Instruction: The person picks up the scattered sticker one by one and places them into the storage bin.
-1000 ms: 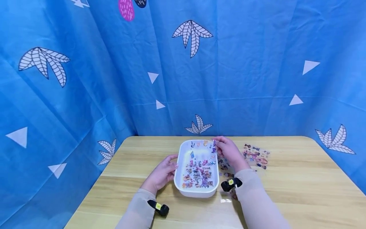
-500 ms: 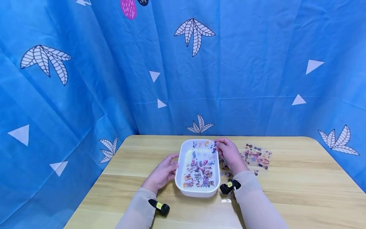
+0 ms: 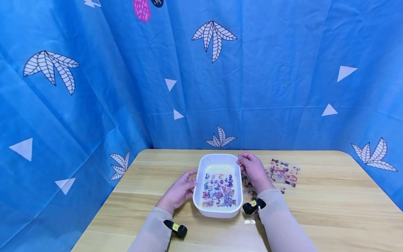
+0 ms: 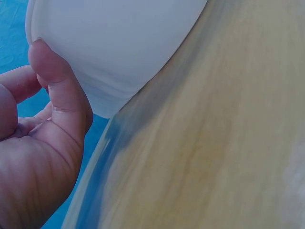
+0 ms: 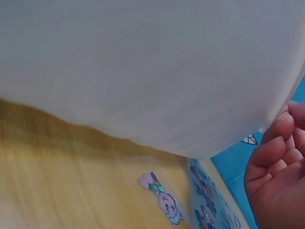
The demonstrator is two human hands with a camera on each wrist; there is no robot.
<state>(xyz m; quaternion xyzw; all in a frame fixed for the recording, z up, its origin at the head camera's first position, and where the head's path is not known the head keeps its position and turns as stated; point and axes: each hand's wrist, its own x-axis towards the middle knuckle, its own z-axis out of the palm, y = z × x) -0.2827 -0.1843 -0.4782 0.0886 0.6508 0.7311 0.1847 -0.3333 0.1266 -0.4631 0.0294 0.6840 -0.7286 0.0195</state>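
A white plastic tub (image 3: 217,164) stands at the middle of the table, between both hands. Clear sheets of small colourful cartoon stickers (image 3: 218,192) lie in its near half; the far part of its floor is bare. My left hand (image 3: 181,189) grips the tub's left side, and the left wrist view shows a fingertip pressed at the rim. At the far right corner, my right hand (image 3: 252,169) holds the tub's rim with bent fingers (image 5: 268,152). The inside of the tub is hidden from both wrist views.
More clear sticker sheets (image 3: 283,173) lie on the wooden table (image 3: 330,203) to the right, partly under the right forearm. A small shiny clear piece (image 3: 249,221) is near the tub's front right. A blue patterned curtain (image 3: 267,87) closes off the back and sides.
A sticker sheet that reached the tub's far end beside my right hand has slid down into the near half. Both hands stay almost in place at the tub.
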